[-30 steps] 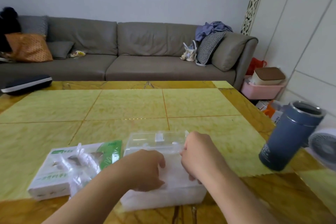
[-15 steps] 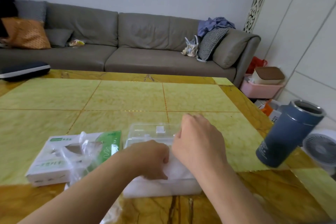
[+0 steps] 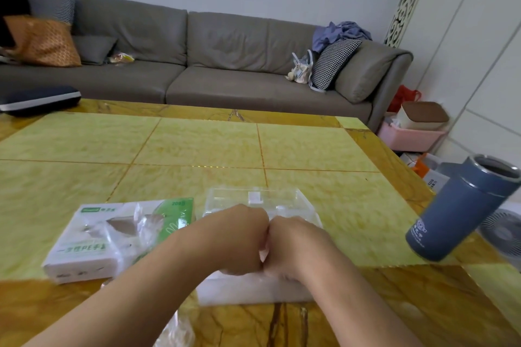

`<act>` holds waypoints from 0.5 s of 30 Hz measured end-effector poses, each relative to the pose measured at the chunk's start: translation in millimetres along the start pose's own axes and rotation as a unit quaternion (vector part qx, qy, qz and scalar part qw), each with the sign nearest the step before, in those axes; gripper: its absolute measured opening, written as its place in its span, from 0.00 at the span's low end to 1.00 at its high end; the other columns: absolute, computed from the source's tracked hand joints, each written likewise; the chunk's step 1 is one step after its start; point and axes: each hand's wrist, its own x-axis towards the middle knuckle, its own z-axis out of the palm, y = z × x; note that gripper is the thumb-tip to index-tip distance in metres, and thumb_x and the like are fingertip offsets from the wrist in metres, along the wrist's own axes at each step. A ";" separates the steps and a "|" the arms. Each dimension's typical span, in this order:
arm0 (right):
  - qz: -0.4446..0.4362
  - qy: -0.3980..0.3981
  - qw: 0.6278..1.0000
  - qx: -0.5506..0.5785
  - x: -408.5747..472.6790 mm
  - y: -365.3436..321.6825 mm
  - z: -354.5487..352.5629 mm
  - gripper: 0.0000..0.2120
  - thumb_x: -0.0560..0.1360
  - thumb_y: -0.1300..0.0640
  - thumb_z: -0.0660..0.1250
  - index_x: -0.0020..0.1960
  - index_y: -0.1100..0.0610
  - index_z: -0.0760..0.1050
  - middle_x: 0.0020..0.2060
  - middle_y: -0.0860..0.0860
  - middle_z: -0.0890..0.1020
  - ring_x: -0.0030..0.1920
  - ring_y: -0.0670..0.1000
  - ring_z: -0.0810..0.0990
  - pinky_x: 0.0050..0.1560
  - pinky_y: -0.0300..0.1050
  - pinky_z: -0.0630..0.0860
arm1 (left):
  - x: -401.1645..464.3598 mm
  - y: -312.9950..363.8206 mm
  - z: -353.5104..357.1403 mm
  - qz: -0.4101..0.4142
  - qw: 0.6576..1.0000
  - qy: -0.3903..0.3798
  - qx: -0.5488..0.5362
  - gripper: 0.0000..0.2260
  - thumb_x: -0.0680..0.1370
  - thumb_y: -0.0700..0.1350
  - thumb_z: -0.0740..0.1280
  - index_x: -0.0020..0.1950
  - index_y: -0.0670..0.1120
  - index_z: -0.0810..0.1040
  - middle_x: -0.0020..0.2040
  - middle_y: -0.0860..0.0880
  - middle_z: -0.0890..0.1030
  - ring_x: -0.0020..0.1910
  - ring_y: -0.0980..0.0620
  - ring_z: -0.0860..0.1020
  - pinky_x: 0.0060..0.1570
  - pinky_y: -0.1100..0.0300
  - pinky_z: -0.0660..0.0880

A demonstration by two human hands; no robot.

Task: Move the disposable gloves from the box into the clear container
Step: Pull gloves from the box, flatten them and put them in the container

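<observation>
Head view: disposable gloves (image 3: pixel 253 286), a pale packed stack, fill the clear container (image 3: pixel 255 290) at the near table edge, with left hand (image 3: pixel 239 242) and right hand (image 3: pixel 293 248) pressed knuckle to knuckle on top, fingers curled under, grip contents not discernible. Judged thin, limp, slippery film, very light; best pinched as a bunch and pressed flat. Box (image 3: pixel 93 242) just left of the container, loose film poking from its opening, reads "200" and "PE"; blue flask (image 3: pixel 462 211) print illegible.
</observation>
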 end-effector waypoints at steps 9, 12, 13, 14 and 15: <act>0.030 -0.131 0.990 -0.034 19.2 0.7 -0.1 0.20 0.71 0.51 0.72 0.63 0.46 0.79 0.49 0.50 0.83 0.40 0.54 0.79 0.36 0.41 0.71 | 8.7 6.0 0.3 -0.039 0.980 -0.173 0.095 0.15 0.81 0.42 0.66 0.67 0.48 0.80 0.58 0.46 0.83 0.48 0.47 0.78 0.51 0.56 0.76; 0.026 -0.159 0.986 -0.044 20.9 4.8 -2.7 0.22 0.71 0.52 0.73 0.65 0.48 0.78 0.53 0.50 0.83 0.49 0.55 0.82 0.47 0.45 0.79 | 15.3 6.5 -1.7 -0.064 0.973 -0.192 0.108 0.18 0.77 0.43 0.70 0.68 0.48 0.79 0.59 0.47 0.83 0.55 0.46 0.82 0.59 0.53 0.78; 0.026 -0.165 0.985 -0.045 20.9 6.1 -4.8 0.24 0.72 0.52 0.73 0.67 0.49 0.77 0.55 0.50 0.82 0.52 0.55 0.82 0.51 0.47 0.80 | 17.0 6.5 -1.8 -0.067 0.972 -0.197 0.112 0.19 0.77 0.43 0.71 0.68 0.48 0.79 0.59 0.47 0.83 0.56 0.46 0.82 0.60 0.53 0.78; 0.028 -0.169 0.984 -0.045 19.5 7.4 -6.2 0.26 0.73 0.52 0.73 0.70 0.50 0.75 0.57 0.51 0.81 0.54 0.55 0.82 0.55 0.48 0.80 | 17.8 7.4 -1.3 -0.069 0.970 -0.199 0.119 0.20 0.77 0.43 0.71 0.68 0.48 0.79 0.59 0.47 0.83 0.57 0.46 0.82 0.61 0.52 0.78; 0.025 -0.171 0.984 -0.045 19.0 8.3 -7.0 0.25 0.74 0.52 0.73 0.70 0.51 0.75 0.58 0.51 0.81 0.55 0.56 0.82 0.56 0.49 0.80 | 18.1 7.7 -0.6 -0.069 0.970 -0.197 0.129 0.19 0.77 0.42 0.71 0.68 0.47 0.79 0.60 0.47 0.83 0.57 0.45 0.82 0.61 0.52 0.78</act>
